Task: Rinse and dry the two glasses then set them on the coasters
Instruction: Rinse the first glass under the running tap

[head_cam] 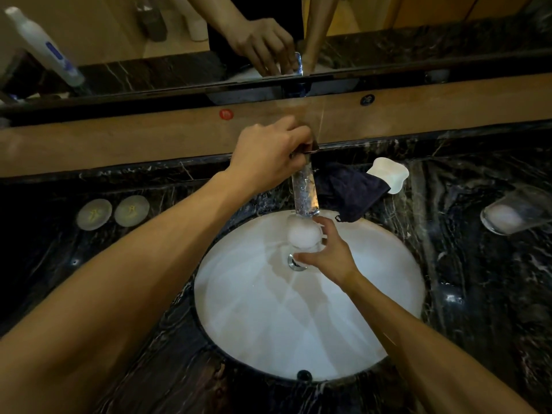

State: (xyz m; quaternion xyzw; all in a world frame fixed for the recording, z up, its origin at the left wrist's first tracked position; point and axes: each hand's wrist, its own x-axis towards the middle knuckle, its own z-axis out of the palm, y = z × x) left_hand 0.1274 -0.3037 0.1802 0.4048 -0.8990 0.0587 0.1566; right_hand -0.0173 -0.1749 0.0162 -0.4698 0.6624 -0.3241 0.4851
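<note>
The left hand (pixel 268 153) is gripping the tap handle (pixel 307 149), fingers curled over it. The right hand (pixel 327 255) is holding a glass (pixel 302 236) under the spout (pixel 305 192), over the sink (pixel 373 264); water is foaming inside it. Rinsing of this glass is under way. The second glass (pixel 513 213) is lying on its side on the counter, far right. Both coasters (pixel 113 212) are sitting bare at left. The cloth (pixel 352 189) is lying behind the sink, so drying and placing appear to remain.

Two bare forearms (no sleeves visible), hands ungloved
</note>
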